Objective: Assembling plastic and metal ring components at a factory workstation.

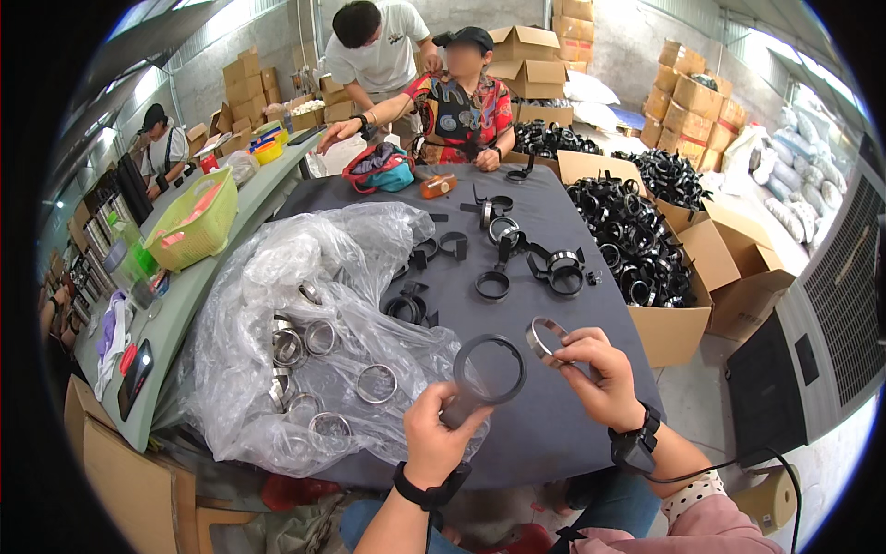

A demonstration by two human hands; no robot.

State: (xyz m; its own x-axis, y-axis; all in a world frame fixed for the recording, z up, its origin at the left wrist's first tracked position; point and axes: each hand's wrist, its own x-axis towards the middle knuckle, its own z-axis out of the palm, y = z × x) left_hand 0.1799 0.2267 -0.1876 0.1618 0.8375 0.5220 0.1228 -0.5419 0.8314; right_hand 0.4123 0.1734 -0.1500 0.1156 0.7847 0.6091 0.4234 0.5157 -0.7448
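Observation:
In my left hand [436, 439] is a black plastic ring [522, 371], gripped at its lower left by a tab or handle that my fingers partly hide. Just to its right, my right hand [600, 369] pinches a silver metal ring [532, 343] between thumb and fingers. The two rings are close but apart, both held above the dark table [572, 425]. Left of my hands, several metal rings [377, 384] lie on and inside a crumpled clear plastic bag [249, 406]. Beyond my hands, black rings with tabs [492, 285] are scattered on the tabletop.
Cardboard boxes [669, 334] heaped with black rings stand along the table's right side. A pouch [380, 171] lies at the far end, near a seated person [461, 102]. A side counter [198, 295] with a green basket [194, 222] runs along the left. A grey machine [794, 369] stands at right.

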